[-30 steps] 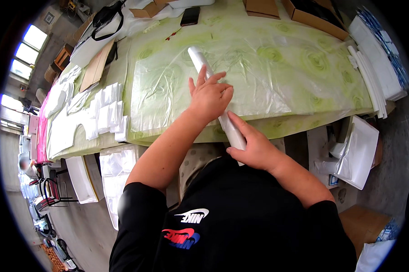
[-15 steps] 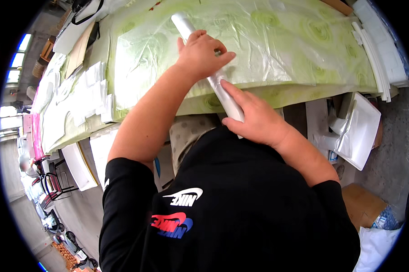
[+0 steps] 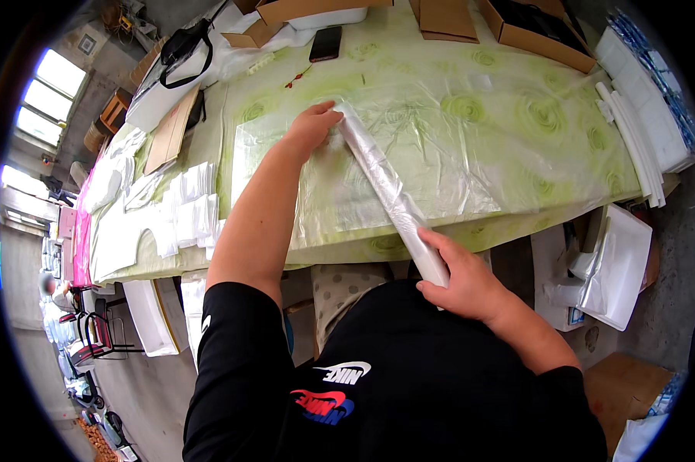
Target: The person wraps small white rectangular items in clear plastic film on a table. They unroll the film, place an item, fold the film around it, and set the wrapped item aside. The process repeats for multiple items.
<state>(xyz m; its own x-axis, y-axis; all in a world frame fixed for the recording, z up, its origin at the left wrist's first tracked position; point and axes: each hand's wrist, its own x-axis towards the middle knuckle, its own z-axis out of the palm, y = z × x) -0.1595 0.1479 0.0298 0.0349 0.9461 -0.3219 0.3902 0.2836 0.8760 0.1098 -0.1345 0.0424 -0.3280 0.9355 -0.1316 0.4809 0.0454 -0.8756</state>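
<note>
Left hand [image 3: 310, 127] slid off the roll [image 3: 390, 196]; right hand [image 3: 463, 281] still grips it

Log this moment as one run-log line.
left hand: flat on clear plastic sheet at roll's far end | right hand: grips plastic roll at near end | surface: green-patterned table

A long roll [image 3: 390, 196] of clear plastic film lies slantwise across the green table [image 3: 517, 100], its far end at mid-table, its near end jutting past the near edge. It is white and glossy, tightly wound. A clear sheet [image 3: 440, 146] spreads flat from the roll, reaching right and far, wrinkled, with the green rose pattern showing through.
</note>
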